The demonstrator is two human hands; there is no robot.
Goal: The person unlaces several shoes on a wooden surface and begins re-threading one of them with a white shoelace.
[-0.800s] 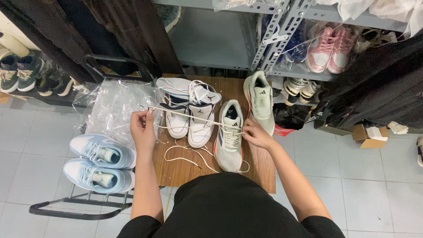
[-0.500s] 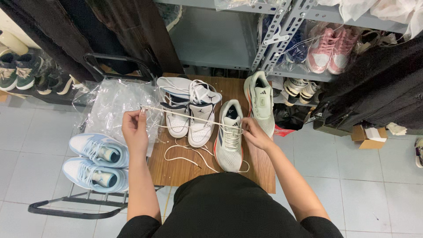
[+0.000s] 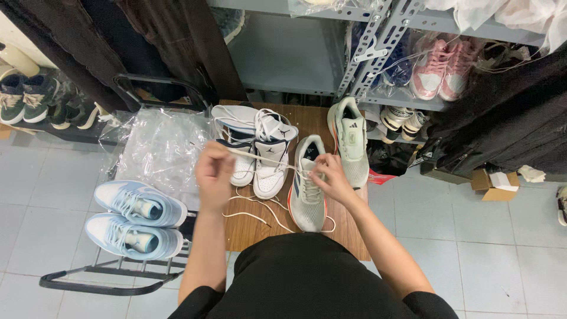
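The left hand (image 3: 214, 171) pinches a white lace (image 3: 260, 158), drawn taut; the right hand (image 3: 328, 177) pinches the same lace at the eyelets of a pale green shoe (image 3: 307, 189) lying on the counter (image 3: 254, 227); lacing looks underway; feeding the next eyelet calls for a steady pull.

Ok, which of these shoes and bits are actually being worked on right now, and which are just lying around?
In hand:
left hand, pulling the white lace
right hand, at the eyelets of the pale green running shoe

Lying about:
its pale green mate
white high-top pair
light blue pair
clear plastic bag
pink pair on the shelf
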